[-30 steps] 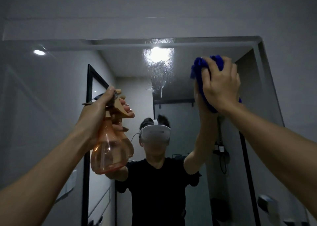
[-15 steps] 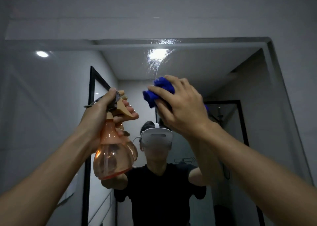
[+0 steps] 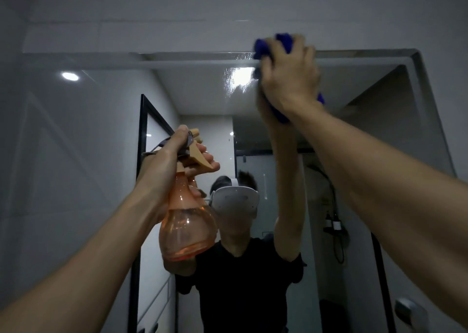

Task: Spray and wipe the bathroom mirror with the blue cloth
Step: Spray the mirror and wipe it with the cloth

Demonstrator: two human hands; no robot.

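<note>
Head view: right hand (image 3: 288,79) bunches the blue cloth (image 3: 283,43) in curled fingers, pressing it on the mirror (image 3: 101,130) at its top edge, right of centre. Wet smear (image 3: 236,80) on the glass just left of the cloth. Left hand (image 3: 172,160) grips the neck of an orange spray bottle (image 3: 186,229), fingers round the trigger, bottle upright, lower left of the cloth. Person's reflection in mirror below.
</note>
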